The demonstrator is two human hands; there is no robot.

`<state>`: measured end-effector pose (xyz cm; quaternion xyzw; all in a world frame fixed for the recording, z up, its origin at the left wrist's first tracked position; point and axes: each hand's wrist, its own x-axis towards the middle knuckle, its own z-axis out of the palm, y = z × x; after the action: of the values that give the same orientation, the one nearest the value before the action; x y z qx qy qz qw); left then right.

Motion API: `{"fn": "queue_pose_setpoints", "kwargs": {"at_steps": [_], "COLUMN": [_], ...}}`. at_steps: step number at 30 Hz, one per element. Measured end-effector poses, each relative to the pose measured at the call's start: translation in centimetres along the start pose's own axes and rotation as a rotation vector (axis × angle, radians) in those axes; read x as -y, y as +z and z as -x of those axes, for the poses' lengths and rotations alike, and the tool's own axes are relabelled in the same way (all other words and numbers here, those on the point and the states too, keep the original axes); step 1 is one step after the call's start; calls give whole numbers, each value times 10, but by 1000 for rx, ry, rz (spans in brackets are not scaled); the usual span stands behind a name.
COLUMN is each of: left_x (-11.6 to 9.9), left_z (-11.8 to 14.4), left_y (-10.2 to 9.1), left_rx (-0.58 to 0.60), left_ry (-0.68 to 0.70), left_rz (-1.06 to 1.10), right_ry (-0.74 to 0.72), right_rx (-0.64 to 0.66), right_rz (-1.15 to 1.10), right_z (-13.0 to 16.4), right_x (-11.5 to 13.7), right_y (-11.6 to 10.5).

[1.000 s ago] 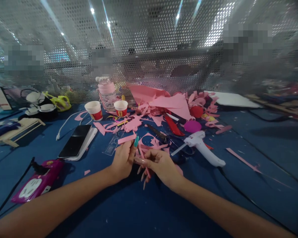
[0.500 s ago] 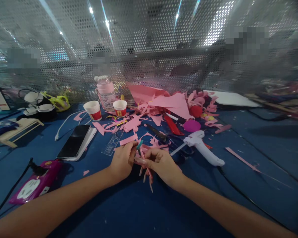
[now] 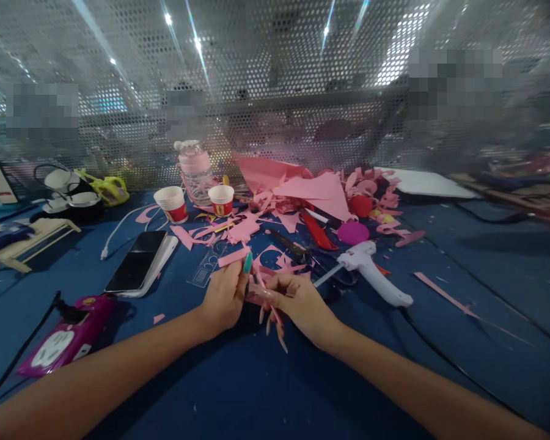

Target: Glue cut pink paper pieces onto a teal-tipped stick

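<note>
Close together above the near part of the table are my two hands. My left hand [image 3: 223, 299] is closed, with a small teal cap-like piece [image 3: 248, 263] standing up at its thumb and fingertips. A slim pink pen-like stick [image 3: 275, 315] slants through the closed fingers of my right hand [image 3: 302, 308]; its exact kind is unclear. Between the hands shows a pale pink piece [image 3: 255, 295], partly hidden by fingers. Just beyond them lie pink paper scraps [image 3: 275, 260], a clear stencil ruler [image 3: 206, 267] and dark-bladed scissors [image 3: 293, 246].
At right lies a white glue gun [image 3: 376, 278] with its cord. A phone [image 3: 137, 261] and a purple power bank-like box [image 3: 68, 336] are at left. Paper cups [image 3: 221, 200], a pink-lidded bottle [image 3: 195, 171] and heaped pink paper [image 3: 321, 192] stand before a perforated metal screen [image 3: 275, 79].
The teal piece has shifted left and turned more upright with my left hand, farther from the pink stick. My right hand stays nearly in place, its lower fingers slightly shifted.
</note>
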<state>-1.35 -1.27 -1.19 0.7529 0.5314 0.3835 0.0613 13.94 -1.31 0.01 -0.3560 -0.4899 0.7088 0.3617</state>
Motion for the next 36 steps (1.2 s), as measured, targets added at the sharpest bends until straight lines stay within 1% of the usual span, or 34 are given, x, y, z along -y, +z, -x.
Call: {"fn": "queue_pose_setpoints", "kwargs": {"at_steps": [2,6,13,17,21,23,27,32,36], "left_x": [0,1,3,1,-1,-1,-1,2,2], "left_z": [0,0,1,0,0,0,0,1,1], "left_y": [-1,1,7,5,1,0,2,8,8], "left_rx": [20,17,-62,-35,-3,11,-16,-107,-84], "left_ry": [8,-19,5,-8,-11,-13,-22,53,53], "left_rz": [25,-26,-101,-88,13,28,-56,-148,-156], "right_ry": [7,-5,-34,-35,-35,-37,-39,-38,-38], "right_rx": [1,5,-10,-28,-38,-30,-6,-21,-52], "right_rz": [5,27,39,32,33,42,76,45,30], "right_z": [-1,-2,-3,-3,-4,-4,-2,-2,-4], "right_x": [0,-2,-1,0,-1,-2,-2,1,-1], "right_y": [0,-2,-4,-3,-4,-3,-2,-1,-2]}}
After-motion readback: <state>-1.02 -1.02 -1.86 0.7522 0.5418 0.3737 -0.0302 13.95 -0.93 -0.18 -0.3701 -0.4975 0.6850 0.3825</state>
